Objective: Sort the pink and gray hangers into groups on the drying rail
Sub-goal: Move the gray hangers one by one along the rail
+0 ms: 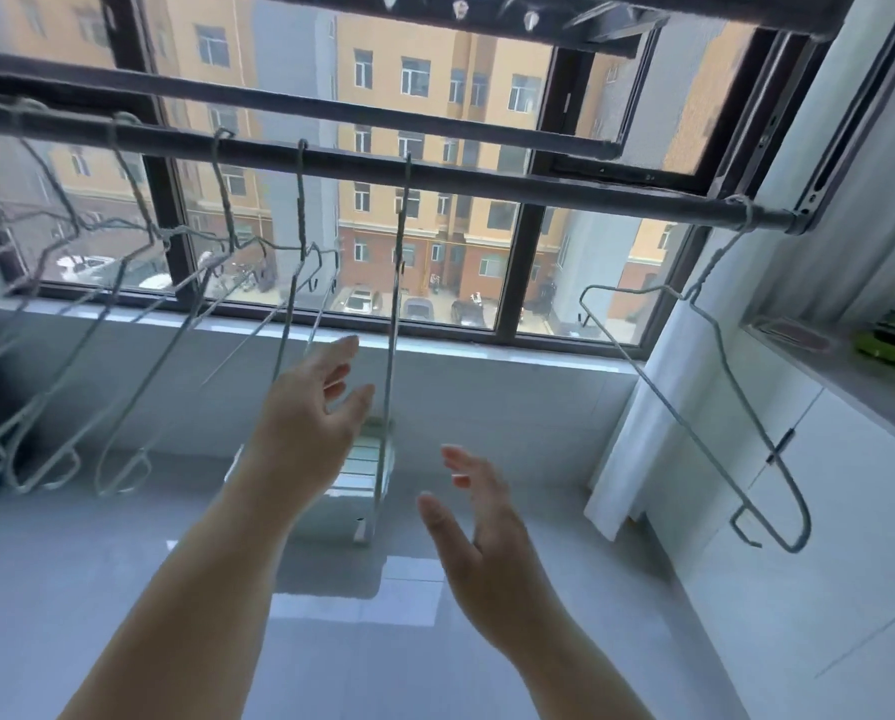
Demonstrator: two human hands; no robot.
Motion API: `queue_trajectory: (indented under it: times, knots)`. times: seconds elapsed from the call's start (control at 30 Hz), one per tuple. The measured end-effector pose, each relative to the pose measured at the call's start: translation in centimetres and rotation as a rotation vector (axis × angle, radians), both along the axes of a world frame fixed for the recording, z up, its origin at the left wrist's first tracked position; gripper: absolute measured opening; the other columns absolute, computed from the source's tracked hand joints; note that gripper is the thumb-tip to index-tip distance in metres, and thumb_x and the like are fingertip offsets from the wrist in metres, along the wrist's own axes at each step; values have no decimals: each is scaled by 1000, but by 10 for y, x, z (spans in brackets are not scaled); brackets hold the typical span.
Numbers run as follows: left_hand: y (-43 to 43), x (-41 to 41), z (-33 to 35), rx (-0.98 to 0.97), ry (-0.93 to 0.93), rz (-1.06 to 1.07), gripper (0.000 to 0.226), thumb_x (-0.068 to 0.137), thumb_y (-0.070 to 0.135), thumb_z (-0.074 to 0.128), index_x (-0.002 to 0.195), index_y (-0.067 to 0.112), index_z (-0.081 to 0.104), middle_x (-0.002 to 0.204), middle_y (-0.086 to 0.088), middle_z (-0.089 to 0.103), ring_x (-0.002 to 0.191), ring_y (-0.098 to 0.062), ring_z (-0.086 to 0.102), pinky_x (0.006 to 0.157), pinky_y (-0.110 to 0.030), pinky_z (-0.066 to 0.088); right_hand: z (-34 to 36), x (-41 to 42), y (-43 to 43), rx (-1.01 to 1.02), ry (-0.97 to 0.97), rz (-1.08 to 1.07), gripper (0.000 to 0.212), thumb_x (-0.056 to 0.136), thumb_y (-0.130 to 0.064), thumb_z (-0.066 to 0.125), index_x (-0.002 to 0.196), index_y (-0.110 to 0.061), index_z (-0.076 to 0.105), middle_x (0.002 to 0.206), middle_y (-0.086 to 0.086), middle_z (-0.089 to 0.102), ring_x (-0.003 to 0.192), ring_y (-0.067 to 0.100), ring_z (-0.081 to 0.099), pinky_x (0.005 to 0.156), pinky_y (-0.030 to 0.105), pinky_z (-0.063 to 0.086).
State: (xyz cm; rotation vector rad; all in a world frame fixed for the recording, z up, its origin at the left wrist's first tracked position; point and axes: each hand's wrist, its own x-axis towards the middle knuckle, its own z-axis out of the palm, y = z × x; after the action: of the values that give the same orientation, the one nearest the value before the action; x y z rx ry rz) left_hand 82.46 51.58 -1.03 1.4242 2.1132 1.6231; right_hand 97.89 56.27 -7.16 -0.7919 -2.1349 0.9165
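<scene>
The left hand (pixel 307 423) and right hand (pixel 487 548) are raised, fingers (pixel 341 349) spread, holding nothing. The next move is probably to grip the middle gray hanger (pixel 396 314) and slide it along the rail (pixel 487 181).

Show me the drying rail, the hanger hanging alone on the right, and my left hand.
drying rail (pixel 538 187), head view, bare stretch of bar
lone hanger (pixel 714 263), head view, twisted neck
left hand (pixel 310 407), head view, middle of hand
</scene>
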Motion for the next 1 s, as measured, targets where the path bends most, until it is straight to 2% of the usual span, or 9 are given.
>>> queue_trajectory:
  times: [0.1, 0.23, 0.4, 0.5, 0.57, 0.63, 0.7, 0.83, 1.0]
  knots:
    - [-2, -5, -12, -82, -58, -61, 45, 86, 12, 57, 130, 8, 46, 122, -11, 58, 103, -13, 55, 91, -25, 41, 1, -28, -2, -78, -15, 90, 49, 91, -36, 48, 136, -22, 32, 129, -9, 44, 119, 2, 40, 103, 17, 30]
    - [0, -1, -24, -100, -139, -126, 40, 86, 11, 58, 125, 10, 51, 102, 4, 63, 102, -14, 61, 89, -23, 44, 2, -45, -2, -137, 2, 151, 47, 93, -27, 47, 137, -18, 33, 127, -3, 52, 117, 5, 47, 103, 25, 37]
    - [5, 3, -34, -70, -174, -130, 36, 84, 13, 61, 120, 18, 55, 100, 10, 65, 100, -10, 60, 89, -25, 46, 2, -46, -2, -178, 109, 169, 31, 93, -12, 46, 118, -30, 46, 82, -12, 65, 86, -1, 61, 84, 17, 46]
    - [10, 8, -33, -15, -248, -161, 25, 84, 25, 59, 109, 28, 59, 92, 18, 65, 87, 8, 61, 69, -4, 45, 2, -37, 0, -190, 166, 152, 33, 94, -9, 43, 108, -39, 44, 73, -10, 64, 79, 3, 62, 77, 13, 44]
    - [15, 16, -30, 23, -330, -196, 24, 82, 36, 53, 104, 29, 61, 88, 12, 67, 75, 12, 62, 56, -1, 43, 2, -30, 2, -208, 199, 121, 33, 94, -9, 42, 106, -40, 45, 73, -9, 64, 79, 4, 61, 79, 16, 45]
    - [22, 25, -28, 48, -398, -238, 22, 82, 37, 51, 100, 31, 62, 84, 8, 69, 67, 9, 62, 52, -3, 44, 3, -23, 5, -223, 234, 83, 33, 94, -8, 41, 105, -39, 46, 70, -11, 62, 78, 4, 61, 81, 20, 46]
    - [28, 34, -25, 53, -413, -275, 14, 85, 32, 52, 95, 37, 60, 79, 14, 71, 68, 11, 62, 56, -2, 44, 5, -13, 8, -223, 276, 53, 33, 94, -7, 42, 105, -38, 47, 66, -15, 62, 73, 2, 59, 79, 20, 48]
    - [39, 56, -21, 51, -379, -388, 19, 87, 30, 52, 94, 46, 56, 85, 37, 65, 86, 20, 57, 66, 5, 38, 9, 12, 16, -216, 370, -5, 31, 95, -6, 41, 106, -33, 50, 66, -16, 62, 64, 2, 59, 68, 15, 48]
    - [52, 90, -20, 47, -438, -537, 25, 88, 23, 51, 105, 42, 54, 101, 22, 62, 74, 11, 61, 61, -4, 46, 6, 40, 22, -242, 444, -104, 32, 96, -9, 40, 107, -35, 55, 69, -5, 62, 63, 7, 57, 65, 19, 48]
